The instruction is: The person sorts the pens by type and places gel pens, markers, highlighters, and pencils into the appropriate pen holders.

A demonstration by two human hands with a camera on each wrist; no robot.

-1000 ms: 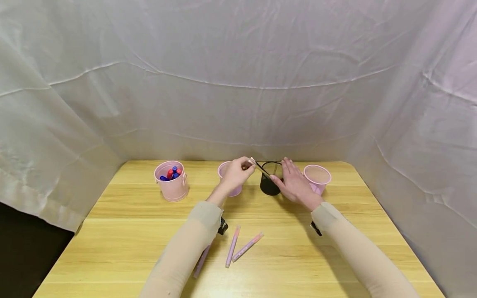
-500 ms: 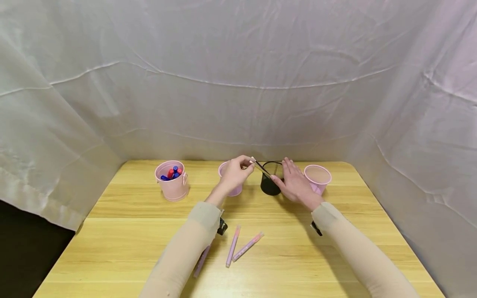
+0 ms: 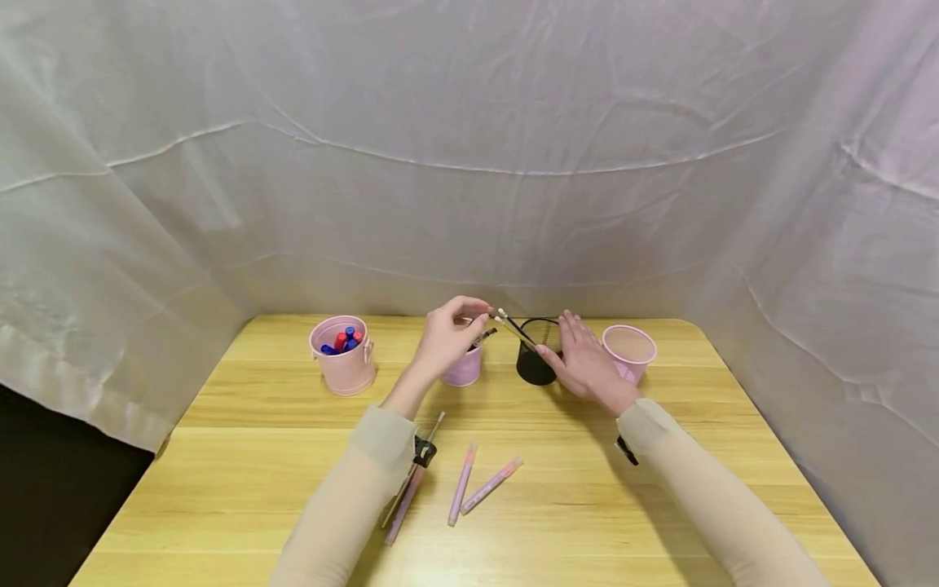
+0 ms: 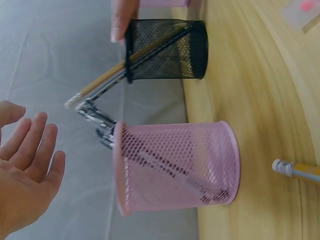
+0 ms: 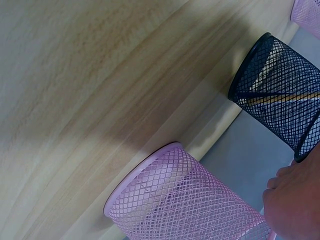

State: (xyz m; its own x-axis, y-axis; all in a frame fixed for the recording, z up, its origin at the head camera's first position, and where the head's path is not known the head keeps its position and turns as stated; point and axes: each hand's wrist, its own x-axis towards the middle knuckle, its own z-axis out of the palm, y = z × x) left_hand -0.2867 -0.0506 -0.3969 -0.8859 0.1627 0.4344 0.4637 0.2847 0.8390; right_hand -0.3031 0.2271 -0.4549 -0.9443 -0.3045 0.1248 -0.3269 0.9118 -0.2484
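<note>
My left hand hovers beside the mouth of the middle pink mesh cup, fingers loosely bent and holding nothing. Dark-patterned pens lean in that cup, their upper ends sticking out toward the black mesh cup. A yellow pencil and a dark pencil slant out of the black cup, with pale eraser ends. My right hand rests at the black cup's rim, fingers extended along its right side and thumb in front.
A pink bucket with red and blue markers stands left; another pink mesh cup stands right, partly behind my right hand. Pink-purple highlighters lie on the table. A pencil lies partly under my left forearm.
My left hand has moved left, away from the pencil ends, and its fingers have spread. The pens in the pink cup and the pencil on the table now show. The right hand stays put.
</note>
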